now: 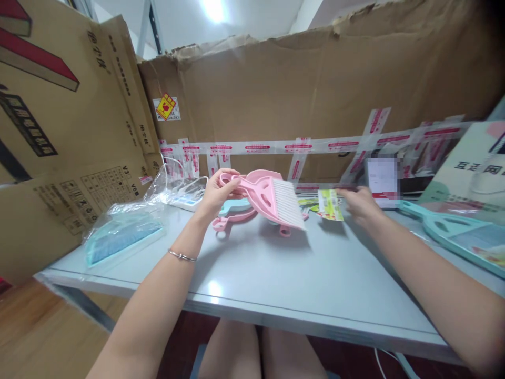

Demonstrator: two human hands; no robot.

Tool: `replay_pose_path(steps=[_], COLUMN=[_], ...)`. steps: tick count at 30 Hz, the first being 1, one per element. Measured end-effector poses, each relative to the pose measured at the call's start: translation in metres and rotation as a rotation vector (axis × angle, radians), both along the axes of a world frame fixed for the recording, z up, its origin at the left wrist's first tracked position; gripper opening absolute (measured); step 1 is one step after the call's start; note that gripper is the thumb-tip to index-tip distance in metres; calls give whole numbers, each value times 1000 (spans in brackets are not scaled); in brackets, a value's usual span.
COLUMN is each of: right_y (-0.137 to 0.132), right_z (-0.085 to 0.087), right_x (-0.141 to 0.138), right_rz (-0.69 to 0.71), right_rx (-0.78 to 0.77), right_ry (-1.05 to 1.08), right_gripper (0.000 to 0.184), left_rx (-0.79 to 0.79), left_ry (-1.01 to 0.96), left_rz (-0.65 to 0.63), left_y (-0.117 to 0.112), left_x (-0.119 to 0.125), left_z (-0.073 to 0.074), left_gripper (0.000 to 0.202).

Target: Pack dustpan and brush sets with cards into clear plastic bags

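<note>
My left hand (pixel 220 190) is closed around the handle of a pink hand brush (pixel 262 196) with white bristles, held above the table. The bristles point right. Directly behind the brush is a pink dustpan (pixel 268 174), mostly hidden; whether my left hand grips it too I cannot tell. My right hand (pixel 360 205) pinches the edge of a green and yellow printed card (pixel 330 205), a little above the tabletop. More pink and teal plastic pieces (pixel 235 217) lie behind and below the brush, partly covered.
On the table (pixel 256 273), a teal dustpan in clear plastic (pixel 124 237) lies left and another teal dustpan set (pixel 461 229) right. A phone-like screen (pixel 382 181) stands behind my right hand. Cardboard (pixel 256 95) walls the back; a large box (pixel 74 121) stands left.
</note>
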State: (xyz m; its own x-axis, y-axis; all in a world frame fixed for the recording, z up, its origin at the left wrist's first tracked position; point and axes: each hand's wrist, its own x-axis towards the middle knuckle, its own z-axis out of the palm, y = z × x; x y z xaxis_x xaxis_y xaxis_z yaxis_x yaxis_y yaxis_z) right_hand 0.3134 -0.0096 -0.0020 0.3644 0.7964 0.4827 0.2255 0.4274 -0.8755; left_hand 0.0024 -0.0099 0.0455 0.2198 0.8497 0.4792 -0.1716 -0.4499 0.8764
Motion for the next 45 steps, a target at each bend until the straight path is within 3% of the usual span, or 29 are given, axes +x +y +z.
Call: replay_pose_path(steps=[2, 4, 7, 8, 10, 13, 15, 17, 24, 28, 31, 34, 38, 42, 45], right_y=[-8, -16, -25, -26, -27, -29, -32, -36, -34, -40, -47, -49, -45, -47, -51], right_z=[10, 16, 19, 18, 17, 18, 19, 20, 19, 20, 18, 14, 15, 19, 21], right_x=[-8, -33, -79, -90, -102, -102, -102, -105, -109, -104, -103, -104, -99, -87, -83], right_rz=[-206, -233, -24, 5, 51, 213, 349, 432, 394, 418, 428, 330, 201, 276, 247], right_rx=[113, 192, 282, 292, 274, 81, -85, -150, 33, 154, 247, 380, 514, 525, 539], right_ry=[-42, -157, -646, -736, -836, -788, -685, -619, -737, -663, -722, -795, -758, -678, -598], right_gripper=[37, 46, 24, 14, 13, 8, 18, 28, 6, 20, 28, 21, 15, 14, 8], left_rx=[49, 94, 131, 137, 154, 196, 215, 218, 278, 309, 319, 349, 493, 583, 625], left_ry=[9, 38, 60, 65, 81, 72, 60, 73, 37, -17, -43, -41, -13, -5, -63], left_rz=[34, 31, 6, -1, -3, 37, 72, 90, 165, 212, 253, 292, 461, 596, 636], left_y=[-4, -11, -21, -23, -25, -24, -24, -24, -25, -29, -32, -33, -32, -34, -36], left_x=[4, 10, 16, 17, 15, 10, 9, 10, 12, 12, 11, 9, 4, 2, 1], left_z=[0, 0, 1, 2, 5, 8, 9, 8, 5, 8, 11, 13, 14, 15, 18], left_gripper=[29, 28, 28, 28, 30, 30, 29, 29, 29, 29, 29, 28, 27, 25, 23])
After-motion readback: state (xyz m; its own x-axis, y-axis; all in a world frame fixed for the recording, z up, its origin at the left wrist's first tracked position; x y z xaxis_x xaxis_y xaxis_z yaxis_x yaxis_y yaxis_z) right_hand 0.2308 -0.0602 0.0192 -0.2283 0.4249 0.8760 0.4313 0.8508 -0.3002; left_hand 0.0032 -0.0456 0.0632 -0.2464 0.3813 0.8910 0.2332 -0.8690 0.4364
